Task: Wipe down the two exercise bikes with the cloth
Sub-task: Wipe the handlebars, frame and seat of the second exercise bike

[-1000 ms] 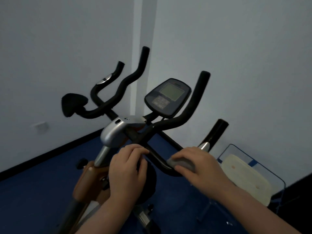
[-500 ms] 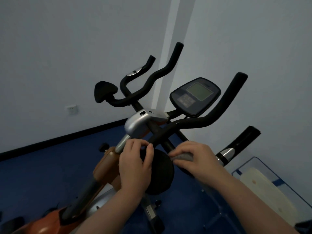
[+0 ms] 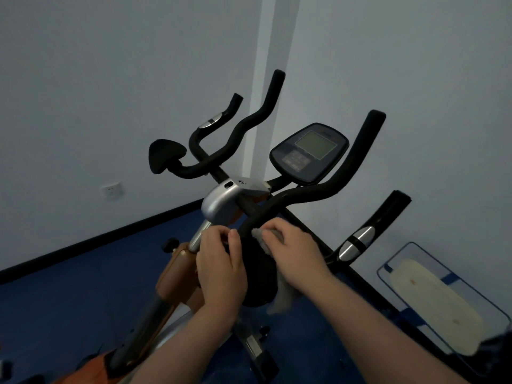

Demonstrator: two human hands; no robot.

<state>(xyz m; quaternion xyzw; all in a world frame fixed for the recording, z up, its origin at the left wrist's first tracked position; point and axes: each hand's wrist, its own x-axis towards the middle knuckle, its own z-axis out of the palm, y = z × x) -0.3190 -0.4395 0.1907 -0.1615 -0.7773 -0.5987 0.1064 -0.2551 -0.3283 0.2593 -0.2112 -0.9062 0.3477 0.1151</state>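
An orange and silver exercise bike (image 3: 221,202) stands in front of me, with black foam handlebars (image 3: 318,191) and a console (image 3: 309,152). My right hand (image 3: 293,253) grips a grey cloth (image 3: 263,238) against the near end of the right handlebar, by a round black pad (image 3: 259,275). A loose end of the cloth hangs below the hand. My left hand (image 3: 220,260) holds the left rim of that pad, just under the silver stem cover. I see only one bike.
White walls meet in a corner behind the bike, with a wall socket (image 3: 112,189) low on the left. The floor (image 3: 69,295) is dark blue. A clear plastic box (image 3: 443,297) with a cream lid sits at the lower right beside the bike's black frame bar.
The view swung left, so the bike sits further right in frame. My right hand slid the cloth inward along the handlebar toward my left hand, and more of the cloth shows now.
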